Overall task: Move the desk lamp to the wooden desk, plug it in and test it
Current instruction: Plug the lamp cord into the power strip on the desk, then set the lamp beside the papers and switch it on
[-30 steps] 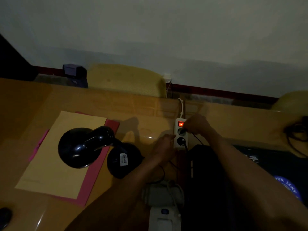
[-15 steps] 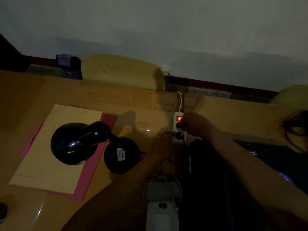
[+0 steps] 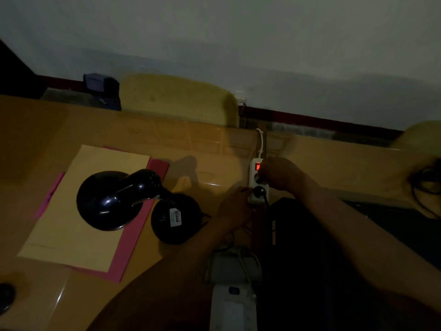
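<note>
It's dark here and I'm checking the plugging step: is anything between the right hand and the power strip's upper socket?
Nothing visible. The right hand is already at the upper socket of the power strip; a black plug fills the lower socket beside the left hand.

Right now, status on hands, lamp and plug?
Right hand pressing plug into power strip, left hand steadying it. Desk lamp on desk, unlit. Nothing blocking.
</note>
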